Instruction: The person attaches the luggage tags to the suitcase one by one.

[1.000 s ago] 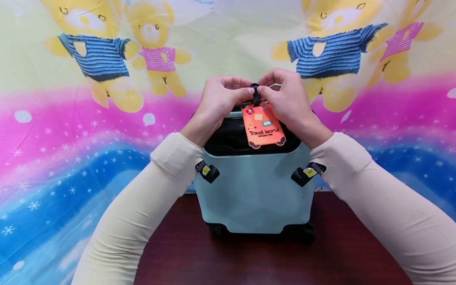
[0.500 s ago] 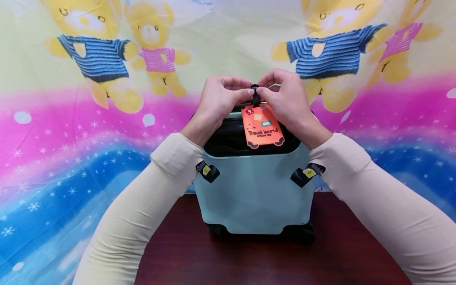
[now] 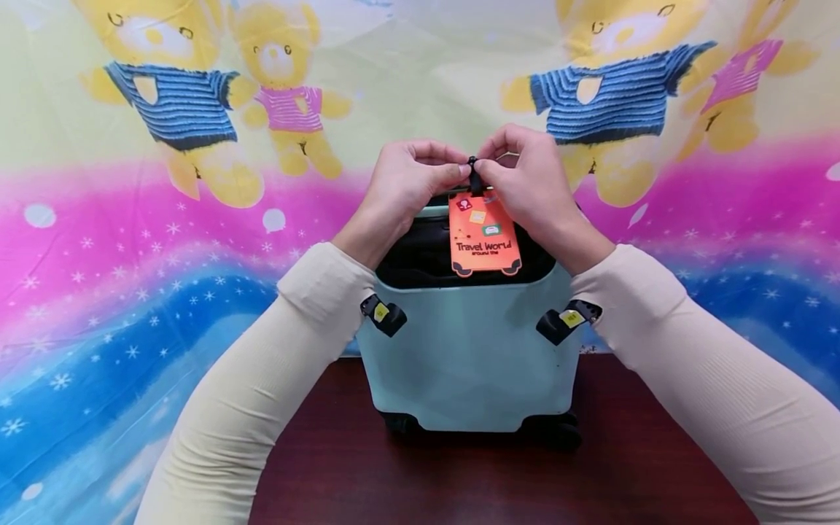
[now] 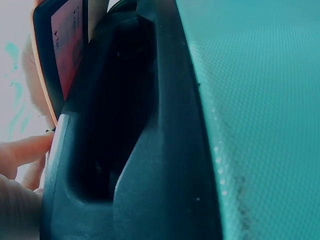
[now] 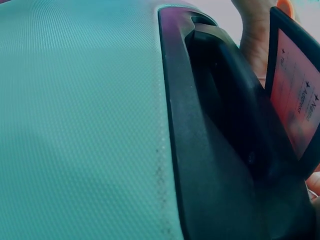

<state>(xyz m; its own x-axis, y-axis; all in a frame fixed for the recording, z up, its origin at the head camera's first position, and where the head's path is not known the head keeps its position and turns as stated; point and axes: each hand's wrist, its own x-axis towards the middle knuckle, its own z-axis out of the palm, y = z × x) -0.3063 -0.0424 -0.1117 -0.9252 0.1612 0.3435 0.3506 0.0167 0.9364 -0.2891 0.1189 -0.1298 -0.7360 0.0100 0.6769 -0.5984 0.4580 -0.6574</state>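
An orange luggage tag (image 3: 485, 237) with "Travel World" on it hangs in front of the black top recess of a mint-green suitcase (image 3: 466, 350). Its short black strap (image 3: 476, 184) rises to where my two hands meet. My left hand (image 3: 403, 182) pinches the strap's upper end from the left with thumb and fingertips. From the other side my right hand (image 3: 534, 182) pinches the same spot. Fingertips cover part of the strap, so how its end is fastened cannot be seen. The right wrist view shows the tag's back, a name and address card (image 5: 297, 95) in a dark frame.
The suitcase stands upright on a dark reddish-brown table (image 3: 459, 481), on black wheels (image 3: 564, 430). Behind it hangs a cloth backdrop (image 3: 275, 255) printed with teddy bears and snowflakes. The suitcase's black handle recess (image 4: 115, 115) fills much of the left wrist view.
The tag has swung slightly and now hangs straighter, facing forward. The strap's top has turned and shifted a little to the right between my fingertips; both hands keep nearly the same place.
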